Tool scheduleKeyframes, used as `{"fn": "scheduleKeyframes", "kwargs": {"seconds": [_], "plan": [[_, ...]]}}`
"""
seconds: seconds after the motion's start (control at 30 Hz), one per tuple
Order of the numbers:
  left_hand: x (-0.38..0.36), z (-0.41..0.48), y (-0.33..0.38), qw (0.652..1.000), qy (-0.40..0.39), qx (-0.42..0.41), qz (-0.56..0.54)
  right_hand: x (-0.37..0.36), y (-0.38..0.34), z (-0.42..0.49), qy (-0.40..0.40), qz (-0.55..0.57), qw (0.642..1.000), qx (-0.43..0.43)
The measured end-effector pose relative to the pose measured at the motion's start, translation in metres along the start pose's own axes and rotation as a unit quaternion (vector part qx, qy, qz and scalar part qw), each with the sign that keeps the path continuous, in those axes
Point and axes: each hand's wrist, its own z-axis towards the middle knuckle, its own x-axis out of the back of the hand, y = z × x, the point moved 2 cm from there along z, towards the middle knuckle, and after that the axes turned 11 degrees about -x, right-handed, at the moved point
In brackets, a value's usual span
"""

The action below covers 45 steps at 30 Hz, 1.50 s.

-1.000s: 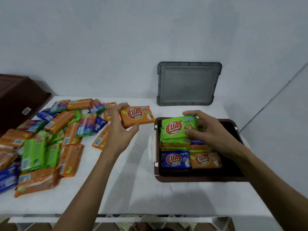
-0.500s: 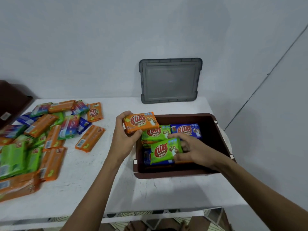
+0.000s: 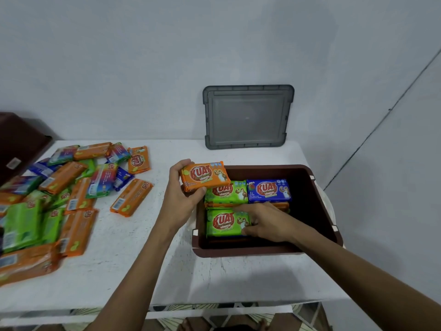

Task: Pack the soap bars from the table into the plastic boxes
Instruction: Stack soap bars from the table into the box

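Left fingers (image 3: 185, 163) grip orange bar (image 3: 205, 176) over box rim (image 3: 262, 167).

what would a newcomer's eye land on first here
The orange soap bar held in the left grip above the far left corner of the brown plastic box. Inside the box, the right grip holds a green soap bar at the front. Then the bright pile of soap bars on the table's left.

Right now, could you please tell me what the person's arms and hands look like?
The left hand and right hand wear no gloves, rings, watch or bracelet that I can see. The left arm and right arm are bare to the frame's edge: no sleeves.
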Motion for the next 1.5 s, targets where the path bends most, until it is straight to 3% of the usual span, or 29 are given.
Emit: {"fn": "scheduleKeyframes", "kwargs": {"seconds": [0.43,0.67,0.83,1.13,1.23,1.33,1.5], "plan": [[-0.003,0.001,0.005,1.000,-0.020,-0.014,-0.015,0.005,-0.002,-0.001,0.010,-0.040,0.999,0.018],[-0.006,-0.002,0.011,0.998,-0.061,-0.017,-0.024,0.050,-0.011,-0.005,0.185,0.171,0.967,0.044],[-0.009,-0.002,0.019,0.993,-0.099,-0.021,-0.063,0.054,-0.021,-0.004,0.057,0.391,0.917,0.051],[-0.007,-0.001,0.016,0.986,-0.163,-0.022,0.033,0.050,-0.006,-0.009,-0.028,0.553,0.832,0.007],[-0.008,-0.001,0.015,0.980,-0.182,-0.042,0.074,0.052,0.007,-0.018,-0.010,0.520,0.854,-0.006],[-0.005,-0.001,0.010,0.979,-0.140,-0.068,0.132,0.052,0.024,-0.029,0.018,0.443,0.896,-0.028],[-0.001,-0.003,-0.013,0.953,-0.112,-0.126,0.251,0.058,0.045,-0.048,0.018,0.408,0.910,-0.067]]}}
